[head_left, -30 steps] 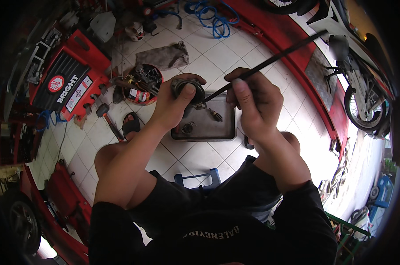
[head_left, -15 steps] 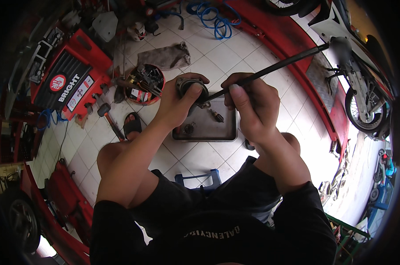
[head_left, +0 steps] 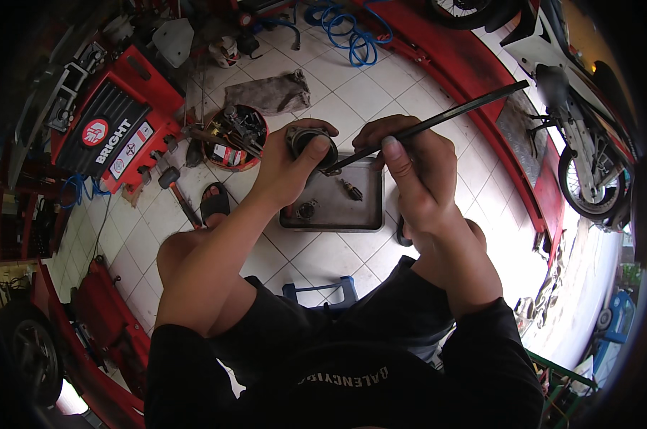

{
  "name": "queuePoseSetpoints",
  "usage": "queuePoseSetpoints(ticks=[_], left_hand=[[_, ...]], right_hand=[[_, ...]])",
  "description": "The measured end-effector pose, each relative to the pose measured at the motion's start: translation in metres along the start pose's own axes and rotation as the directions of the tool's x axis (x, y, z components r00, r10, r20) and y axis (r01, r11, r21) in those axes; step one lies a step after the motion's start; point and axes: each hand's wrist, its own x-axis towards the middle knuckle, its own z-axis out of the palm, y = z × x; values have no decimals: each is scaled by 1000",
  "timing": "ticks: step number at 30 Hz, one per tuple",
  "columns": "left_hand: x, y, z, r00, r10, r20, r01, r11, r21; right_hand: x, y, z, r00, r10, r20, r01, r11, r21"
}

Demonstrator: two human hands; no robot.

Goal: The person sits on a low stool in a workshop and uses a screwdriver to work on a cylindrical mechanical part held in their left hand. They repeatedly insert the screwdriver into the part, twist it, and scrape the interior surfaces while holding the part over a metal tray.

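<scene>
My left hand [head_left: 284, 168] is wrapped round a round, dark metal part [head_left: 299, 146] with a ring-shaped mouth, its thumb lying across the face. Between the thumb and fingers of my right hand [head_left: 425, 171] is a long, thin black rod [head_left: 473, 105]. The rod slopes from the upper right down to the lower edge of the metal part, where its tip meets or nearly meets it; exact contact is hard to tell. Below both hands, a shallow metal tray [head_left: 330, 229] rests on the tiles with a small dark fitting [head_left: 351, 189] and a small round piece [head_left: 307, 209] in it.
Left of the tray stand an orange-rimmed tub [head_left: 227, 166] of tools and a hammer [head_left: 172, 182]. A grey rag [head_left: 266, 93] and a coiled blue hose [head_left: 359, 46] lie beyond. A red machine [head_left: 127, 118] is at left, a motorcycle [head_left: 588, 157] at right.
My right hand has shifted slightly to the right, and the rod's far end has dipped a little. My left hand keeps its hold on the round metal part.
</scene>
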Motion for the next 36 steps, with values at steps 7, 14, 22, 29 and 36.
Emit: queuePoseSetpoints(ticks=[7, 14, 22, 29, 36], left_hand=[[2, -1, -3, 1000, 10, -7, -10, 1000, -8], [2, 2, -1, 1000, 25, 8, -25, 999, -34], [1, 0, -3, 999, 32, 33, -31, 999, -41], [0, -2, -5, 999, 10, 51, -10, 1000, 12], [-7, -1, 1, 998, 15, 55, -13, 1000, -20]], right_hand=[[-2, -6, -2, 999, 9, 34, -10, 1000, 3], [-2, -1, -5, 998, -59, 23, 60, 996, -68], [-2, -3, -3, 999, -7, 51, 9, 999, -47], [-3, 9, 6, 993, -121, -14, 121, 992, -33], [-5, 2, 9, 998, 12, -63, -19, 994, -106]])
